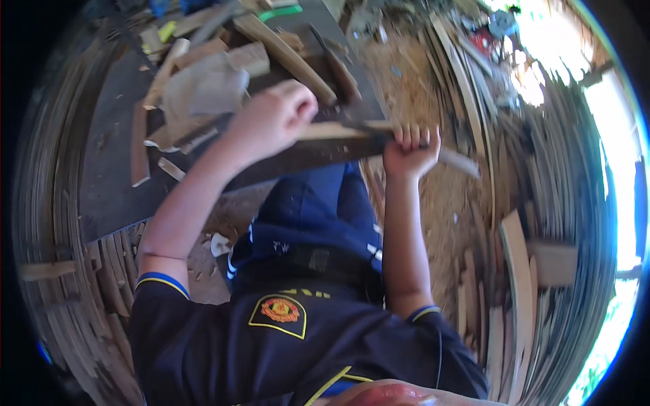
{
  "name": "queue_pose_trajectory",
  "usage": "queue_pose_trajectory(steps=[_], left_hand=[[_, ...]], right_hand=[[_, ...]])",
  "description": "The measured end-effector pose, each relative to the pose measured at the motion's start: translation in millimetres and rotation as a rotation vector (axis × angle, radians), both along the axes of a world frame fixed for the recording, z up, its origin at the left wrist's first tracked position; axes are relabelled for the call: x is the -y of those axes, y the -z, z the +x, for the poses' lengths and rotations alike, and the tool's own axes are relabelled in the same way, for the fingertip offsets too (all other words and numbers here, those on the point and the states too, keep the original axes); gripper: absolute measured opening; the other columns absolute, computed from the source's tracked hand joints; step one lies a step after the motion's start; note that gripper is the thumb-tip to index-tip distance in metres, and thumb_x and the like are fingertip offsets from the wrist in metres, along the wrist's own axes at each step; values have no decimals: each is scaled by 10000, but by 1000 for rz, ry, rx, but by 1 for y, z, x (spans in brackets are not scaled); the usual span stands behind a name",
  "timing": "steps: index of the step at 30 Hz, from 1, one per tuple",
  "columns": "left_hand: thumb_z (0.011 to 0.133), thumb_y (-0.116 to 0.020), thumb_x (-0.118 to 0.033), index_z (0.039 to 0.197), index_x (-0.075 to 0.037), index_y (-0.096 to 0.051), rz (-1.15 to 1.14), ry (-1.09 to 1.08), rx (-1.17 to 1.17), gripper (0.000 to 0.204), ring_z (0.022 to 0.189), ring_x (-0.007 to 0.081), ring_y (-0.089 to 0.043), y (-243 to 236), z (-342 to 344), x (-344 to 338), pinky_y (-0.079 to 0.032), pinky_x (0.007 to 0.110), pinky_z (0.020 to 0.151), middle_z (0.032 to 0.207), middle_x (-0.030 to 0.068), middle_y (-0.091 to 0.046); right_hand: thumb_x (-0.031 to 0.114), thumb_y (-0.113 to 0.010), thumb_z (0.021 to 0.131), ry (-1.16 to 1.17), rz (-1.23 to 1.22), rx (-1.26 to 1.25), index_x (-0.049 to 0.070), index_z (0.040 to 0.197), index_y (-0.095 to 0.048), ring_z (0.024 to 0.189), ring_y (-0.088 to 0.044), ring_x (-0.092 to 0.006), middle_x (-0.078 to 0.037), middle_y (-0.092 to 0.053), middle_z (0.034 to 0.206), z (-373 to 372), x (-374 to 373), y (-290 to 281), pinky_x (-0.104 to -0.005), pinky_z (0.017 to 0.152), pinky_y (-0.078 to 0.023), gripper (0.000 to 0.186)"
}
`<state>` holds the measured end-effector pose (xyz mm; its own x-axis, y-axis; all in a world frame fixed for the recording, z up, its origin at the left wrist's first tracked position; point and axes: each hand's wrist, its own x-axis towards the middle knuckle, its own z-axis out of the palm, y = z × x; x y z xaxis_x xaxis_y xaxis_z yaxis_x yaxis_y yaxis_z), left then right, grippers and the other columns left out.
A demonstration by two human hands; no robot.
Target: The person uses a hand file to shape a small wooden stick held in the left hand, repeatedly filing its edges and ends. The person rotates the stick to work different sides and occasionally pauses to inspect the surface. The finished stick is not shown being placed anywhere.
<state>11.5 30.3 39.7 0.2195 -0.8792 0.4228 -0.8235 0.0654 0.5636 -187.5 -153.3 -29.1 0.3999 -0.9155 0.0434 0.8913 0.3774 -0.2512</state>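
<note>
Dark flat-topped table (112, 179), far edge littered with pale wooden offcuts (250, 59). Above near edge, our left hand (274, 116) curls into fist; whether anything sits inside, we cannot tell. Narrow pale wooden strip (332, 130) lies along near edge toward right corner. Just beyond corner, our right hand (412, 155) wraps tightly around dark slender object (380, 143), kind blurred. Poor bracing could let strip skid; slipping right grip could scrape our knuckles.
</note>
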Motion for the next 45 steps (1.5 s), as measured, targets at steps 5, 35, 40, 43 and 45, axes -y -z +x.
queue_pose_trajectory(steps=[5, 35, 40, 43, 45], left_hand=[[963, -592, -137, 942, -17, -581, 145, -54, -25, 122, 698, 234, -642, -10, 0, -49, -496, 339, 618, 859, 115, -647], [786, -813, -221, 1042, -64, -766, 3, 14, -14, 304, 754, 219, -614, 43, -29, -27, -503, 341, 692, 825, 60, -594], [777, -821, -223, 1062, -69, -769, 37, 4, -6, 328, 681, 199, -544, 43, -28, -27, -462, 333, 630, 749, 52, -500], [767, -828, -208, 1103, -78, -765, 45, -6, -28, 365, 680, 168, -490, 45, -26, -30, -416, 311, 616, 746, 33, -462], [762, -831, -208, 1101, -81, -766, 38, -11, -12, 368, 682, 167, -491, 46, -25, -31, -413, 310, 613, 745, 34, -457]], right_hand=[[312, -585, 950, 29, 17, 8, 173, 693, -420, 478, -243, -110, 43, -267, 554, -1, -2, 2, -292, 500, -264, 336], [258, -542, 940, -28, -125, -102, 187, 616, -326, 430, -125, -98, 58, -159, 500, -52, 45, -28, -277, 411, -142, 397], [282, -484, 983, -67, -246, -194, 176, 632, -306, 438, -102, -103, 55, -157, 494, -28, 13, -37, -293, 438, -139, 407], [291, -484, 984, -48, -178, -228, 182, 631, -300, 450, -89, -102, 59, -152, 495, -16, -8, -48, -292, 437, -134, 413], [286, -492, 973, -29, -190, -232, 181, 631, -294, 453, -90, -102, 57, -147, 500, -19, -8, -49, -296, 434, -132, 410]])
